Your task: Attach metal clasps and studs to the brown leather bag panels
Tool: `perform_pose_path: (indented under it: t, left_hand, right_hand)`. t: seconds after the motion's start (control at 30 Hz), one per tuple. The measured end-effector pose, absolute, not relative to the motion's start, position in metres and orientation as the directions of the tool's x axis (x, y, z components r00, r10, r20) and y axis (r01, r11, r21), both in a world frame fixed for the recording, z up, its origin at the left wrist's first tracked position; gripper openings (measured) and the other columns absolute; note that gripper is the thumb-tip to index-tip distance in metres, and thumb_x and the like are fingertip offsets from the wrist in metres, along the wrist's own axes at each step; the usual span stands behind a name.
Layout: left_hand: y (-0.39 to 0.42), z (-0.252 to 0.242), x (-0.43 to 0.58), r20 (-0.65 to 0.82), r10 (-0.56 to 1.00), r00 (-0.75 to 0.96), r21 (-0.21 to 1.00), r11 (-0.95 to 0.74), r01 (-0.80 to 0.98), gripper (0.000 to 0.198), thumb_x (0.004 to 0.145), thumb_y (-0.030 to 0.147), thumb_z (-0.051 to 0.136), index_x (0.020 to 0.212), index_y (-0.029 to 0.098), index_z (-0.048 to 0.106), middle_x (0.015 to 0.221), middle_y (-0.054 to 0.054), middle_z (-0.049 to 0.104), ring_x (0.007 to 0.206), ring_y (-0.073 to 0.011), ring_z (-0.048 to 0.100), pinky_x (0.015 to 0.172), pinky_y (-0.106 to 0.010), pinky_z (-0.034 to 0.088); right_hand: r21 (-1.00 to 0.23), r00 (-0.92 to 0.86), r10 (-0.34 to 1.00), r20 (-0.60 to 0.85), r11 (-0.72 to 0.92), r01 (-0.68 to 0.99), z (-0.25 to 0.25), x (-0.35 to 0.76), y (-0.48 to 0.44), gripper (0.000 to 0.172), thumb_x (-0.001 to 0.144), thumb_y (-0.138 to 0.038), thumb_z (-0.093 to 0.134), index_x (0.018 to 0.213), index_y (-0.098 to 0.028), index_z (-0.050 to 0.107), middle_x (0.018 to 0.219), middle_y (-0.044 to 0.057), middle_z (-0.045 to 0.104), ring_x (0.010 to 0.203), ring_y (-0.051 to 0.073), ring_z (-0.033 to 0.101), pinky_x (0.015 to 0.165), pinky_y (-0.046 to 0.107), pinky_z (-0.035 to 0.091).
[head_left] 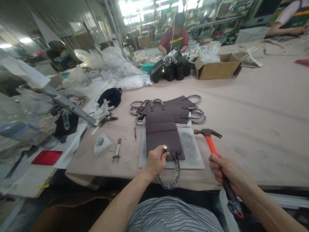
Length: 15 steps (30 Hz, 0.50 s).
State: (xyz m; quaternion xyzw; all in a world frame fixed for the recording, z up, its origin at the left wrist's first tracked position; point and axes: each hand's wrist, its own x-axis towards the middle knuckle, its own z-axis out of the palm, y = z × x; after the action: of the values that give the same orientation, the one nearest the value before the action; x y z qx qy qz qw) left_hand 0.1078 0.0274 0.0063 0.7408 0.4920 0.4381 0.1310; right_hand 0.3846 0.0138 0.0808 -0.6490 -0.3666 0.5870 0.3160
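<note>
My right hand (223, 169) is closed round the handle of a claw hammer (211, 145), its head raised to the right of the work. In my left hand (156, 161) a short metal punch (165, 148) stands upright between thumb and fingers, over a dark brown leather bag panel (163, 138). A handle wrapped in clear plastic (169, 185) hangs from the panel's near end toward me. Under the panel lies a grey-white pad (193, 151). More brown panels (181, 104) with wrapped handles are spread behind it.
Left of the pad lie a thin rod tool (135, 133), a metal divider-like tool (117, 151) and a white plastic bag (101, 144). Black bags (171, 69) and an open cardboard box (218, 69) stand farther back. A co-worker (175, 37) works across the table; a metal bar (70, 103) slants at left.
</note>
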Motion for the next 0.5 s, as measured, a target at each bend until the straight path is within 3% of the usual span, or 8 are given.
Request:
perform_pose_path:
  t: [0.1, 0.17, 0.23, 0.37, 0.43, 0.5]
  left_hand:
    - [0.028, 0.005, 0.108, 0.514, 0.848, 0.13, 0.621, -0.473, 0.625, 0.009, 0.09, 0.014, 0.056, 0.094, 0.019, 0.063, 0.083, -0.004, 0.073, 0.075, -0.0174, 0.072, 0.071, -0.026, 0.058]
    - [0.028, 0.004, 0.108, 0.506, 0.853, 0.131, 0.622, -0.466, 0.629, 0.01, 0.09, 0.014, 0.056, 0.094, 0.02, 0.063, 0.085, -0.005, 0.073, 0.077, -0.0179, 0.072, 0.072, -0.027, 0.058]
    - [0.028, 0.004, 0.108, 0.504, 0.853, 0.132, 0.625, -0.466, 0.626, 0.011, 0.09, 0.013, 0.056, 0.095, 0.02, 0.063, 0.085, -0.005, 0.073, 0.078, -0.018, 0.072, 0.073, -0.027, 0.058]
    - [0.028, 0.004, 0.109, 0.502, 0.855, 0.131, 0.623, -0.462, 0.631, 0.01, 0.089, 0.013, 0.056, 0.092, 0.02, 0.063, 0.08, -0.003, 0.072, 0.073, -0.0174, 0.072, 0.068, -0.026, 0.058]
    - [0.029, 0.004, 0.109, 0.509, 0.851, 0.127, 0.619, -0.465, 0.633, 0.009, 0.089, 0.013, 0.057, 0.093, 0.02, 0.063, 0.08, -0.003, 0.073, 0.073, -0.0177, 0.072, 0.068, -0.026, 0.058]
    - [0.029, 0.004, 0.109, 0.52, 0.845, 0.126, 0.616, -0.473, 0.63, 0.01, 0.089, 0.014, 0.058, 0.095, 0.02, 0.063, 0.083, -0.004, 0.073, 0.076, -0.0184, 0.073, 0.07, -0.027, 0.059]
  right_hand:
    - [-0.908, 0.089, 0.972, -0.215, -0.233, 0.349, 0.121, 0.368, 0.006, 0.044, 0.089, -0.068, 0.047, 0.08, -0.025, 0.05, 0.055, -0.004, 0.042, 0.041, 0.012, 0.037, 0.039, 0.025, 0.028]
    - [-0.816, 0.019, 0.997, 0.073, 0.049, 0.576, 0.141, 0.36, 0.003, 0.046, 0.094, -0.067, 0.041, 0.08, -0.025, 0.053, 0.054, -0.001, 0.049, 0.044, 0.015, 0.044, 0.042, 0.028, 0.031]
    - [-0.658, -0.134, 0.96, 0.246, 0.267, 0.704, 0.149, 0.353, 0.001, 0.045, 0.097, -0.063, 0.038, 0.076, -0.026, 0.051, 0.052, 0.0, 0.051, 0.043, 0.016, 0.046, 0.045, 0.029, 0.03]
    - [-0.442, -0.37, 0.905, 0.208, 0.425, 0.79, 0.15, 0.346, 0.001, 0.047, 0.1, -0.061, 0.032, 0.07, -0.027, 0.046, 0.045, 0.0, 0.049, 0.034, 0.015, 0.035, 0.044, 0.032, 0.017]
    - [-0.412, -0.384, 0.896, 0.224, 0.444, 0.796, 0.159, 0.345, -0.001, 0.048, 0.099, -0.063, 0.031, 0.069, -0.028, 0.044, 0.044, 0.0, 0.049, 0.033, 0.015, 0.034, 0.043, 0.033, 0.016]
    - [-0.434, -0.273, 0.91, 0.31, 0.391, 0.811, 0.173, 0.344, -0.006, 0.046, 0.1, -0.063, 0.032, 0.072, -0.029, 0.047, 0.046, 0.0, 0.049, 0.036, 0.016, 0.038, 0.043, 0.032, 0.022]
